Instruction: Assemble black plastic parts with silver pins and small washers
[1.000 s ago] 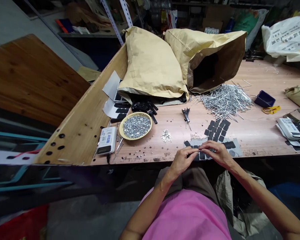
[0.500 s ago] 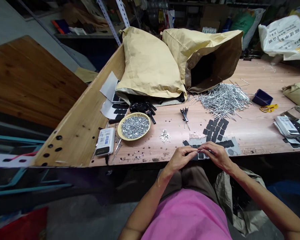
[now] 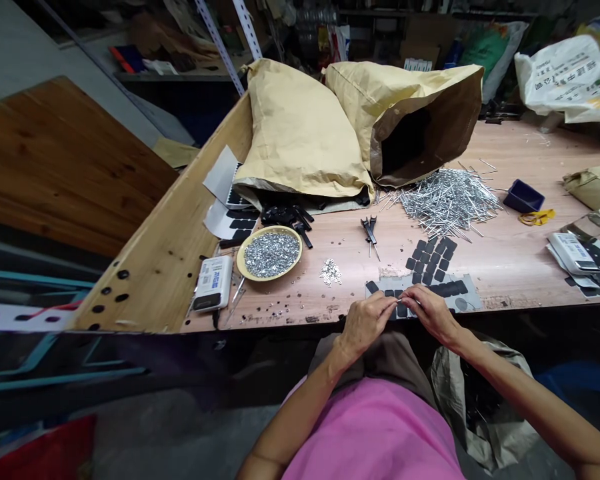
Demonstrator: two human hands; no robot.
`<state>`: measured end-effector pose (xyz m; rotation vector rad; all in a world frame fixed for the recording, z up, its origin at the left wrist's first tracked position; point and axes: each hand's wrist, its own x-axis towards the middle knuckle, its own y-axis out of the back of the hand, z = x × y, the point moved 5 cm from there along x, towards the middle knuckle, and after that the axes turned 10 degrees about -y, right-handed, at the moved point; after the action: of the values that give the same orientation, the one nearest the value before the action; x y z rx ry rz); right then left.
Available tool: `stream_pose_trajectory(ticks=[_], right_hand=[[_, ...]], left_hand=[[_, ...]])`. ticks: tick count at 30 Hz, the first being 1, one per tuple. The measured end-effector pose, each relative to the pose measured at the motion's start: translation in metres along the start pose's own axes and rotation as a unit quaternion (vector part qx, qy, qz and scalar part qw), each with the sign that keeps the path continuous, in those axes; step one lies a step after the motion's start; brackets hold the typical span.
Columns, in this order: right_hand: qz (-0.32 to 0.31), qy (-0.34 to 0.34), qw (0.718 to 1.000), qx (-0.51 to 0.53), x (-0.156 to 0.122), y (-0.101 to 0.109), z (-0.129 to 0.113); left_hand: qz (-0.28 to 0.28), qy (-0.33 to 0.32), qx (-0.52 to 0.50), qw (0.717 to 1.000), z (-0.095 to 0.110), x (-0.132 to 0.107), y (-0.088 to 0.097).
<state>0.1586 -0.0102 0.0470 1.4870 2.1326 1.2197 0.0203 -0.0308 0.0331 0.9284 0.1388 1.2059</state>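
My left hand (image 3: 367,320) and my right hand (image 3: 433,310) meet at the table's front edge, fingers pinched. Between their fingertips shows a short stretch of a thin metal rod (image 3: 399,300), both ends hidden by the fingers. Under and behind the hands lies a grey sheet (image 3: 473,297) with black rounded pads (image 3: 447,288). More black pads (image 3: 433,257) lie just beyond it. Left of the hands is a small heap of silvery washers (image 3: 330,272). Two black clip-like parts (image 3: 369,229) with thin rods sticking out rest further back.
A yellow bowl (image 3: 241,261) holds small metal pieces. A pile of metal rods (image 3: 447,203) lies before an open paper sack (image 3: 430,133); another sack (image 3: 300,127) stands beside it. A blue tray (image 3: 524,197) is at right, a white device (image 3: 213,283) at left.
My hands have shifted slightly, the left wrist turning so more of the back of the hand shows. The thin rod stays between my fingertips. The view has tilted a little.
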Motion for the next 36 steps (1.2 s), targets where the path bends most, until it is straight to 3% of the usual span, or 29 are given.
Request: stream_pose_trajectory(ticks=[10, 13, 16, 18, 19, 23, 25, 28, 30, 32, 34, 36], right_hand=[[0.026, 0.033, 0.990, -0.136, 0.004, -0.007, -0.007], [0.005, -0.031, 0.992, -0.119, 0.009, -0.008, -0.002], [-0.050, -0.138, 0.985, -0.094, 0.013, -0.003, 0.009], [-0.057, -0.200, 0.977, -0.057, 0.014, 0.004, 0.015], [-0.049, -0.223, 0.973, -0.028, 0.014, 0.007, 0.017], [-0.048, -0.254, 0.953, 0.158, 0.005, -0.008, 0.011], [-0.050, -0.262, 0.925, 0.270, 0.000, -0.024, 0.006], [-0.043, -0.320, 0.852, 0.412, -0.005, -0.043, 0.004], [-0.055, -0.375, 0.792, 0.478, -0.007, -0.049, 0.007], [-0.077, -0.413, 0.752, 0.507, -0.008, -0.049, 0.011], [-0.092, -0.429, 0.741, 0.508, -0.009, -0.045, 0.015], [-0.095, -0.430, 0.749, 0.496, -0.011, -0.040, 0.019]], left_hand=[[0.018, -0.021, 0.034, 0.999, 0.005, -0.001, -0.004], [0.029, -0.012, 0.000, 0.999, 0.006, 0.000, -0.004], [0.078, 0.041, -0.107, 0.990, 0.001, 0.001, 0.000], [0.120, 0.113, -0.239, 0.957, -0.008, 0.002, -0.001], [0.139, 0.154, -0.315, 0.926, -0.013, 0.002, -0.003], [0.211, 0.268, -0.541, 0.768, -0.023, 0.006, -0.018], [0.246, 0.291, -0.586, 0.715, -0.024, 0.009, -0.025], [0.282, 0.313, -0.603, 0.677, -0.023, 0.014, -0.033], [0.291, 0.319, -0.591, 0.681, -0.023, 0.017, -0.033], [0.295, 0.314, -0.563, 0.705, -0.024, 0.019, -0.031], [0.299, 0.306, -0.533, 0.730, -0.026, 0.021, -0.029], [0.298, 0.305, -0.518, 0.741, -0.028, 0.022, -0.030]])
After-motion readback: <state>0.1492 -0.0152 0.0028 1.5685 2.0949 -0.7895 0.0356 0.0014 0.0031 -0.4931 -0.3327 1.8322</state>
